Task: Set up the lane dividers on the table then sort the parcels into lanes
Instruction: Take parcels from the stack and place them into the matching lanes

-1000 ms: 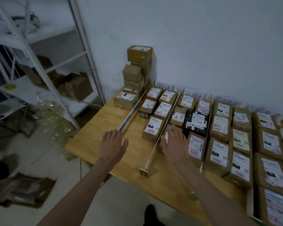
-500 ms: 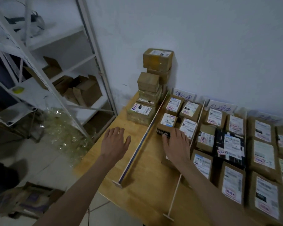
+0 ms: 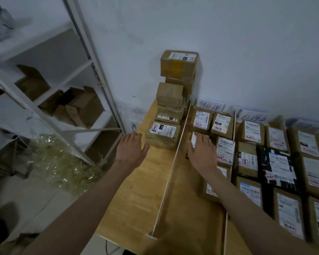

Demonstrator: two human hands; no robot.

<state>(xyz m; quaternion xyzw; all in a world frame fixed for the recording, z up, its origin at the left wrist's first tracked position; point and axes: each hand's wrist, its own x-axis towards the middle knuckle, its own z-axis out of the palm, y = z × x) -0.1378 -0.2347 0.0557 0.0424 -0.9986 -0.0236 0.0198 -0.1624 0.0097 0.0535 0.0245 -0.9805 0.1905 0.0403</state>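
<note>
A wooden table carries thin white lane dividers running from the wall to the front edge. Brown labelled parcels lie in rows in the lanes to the right. A stack of unsorted parcels stands at the far left by the wall, with a labelled box at its front. My left hand hovers open just left of that box. My right hand is spread flat over a parcel in the first lane, right of the divider.
Handwritten paper signs lean on the white wall behind the lanes. A white metal shelf rack with empty cartons stands left of the table. Crumpled clear plastic lies on the floor under it.
Both hands have reached farther toward the wall and the view has moved in and left. The left hand now sits beside the front box of the stack.
</note>
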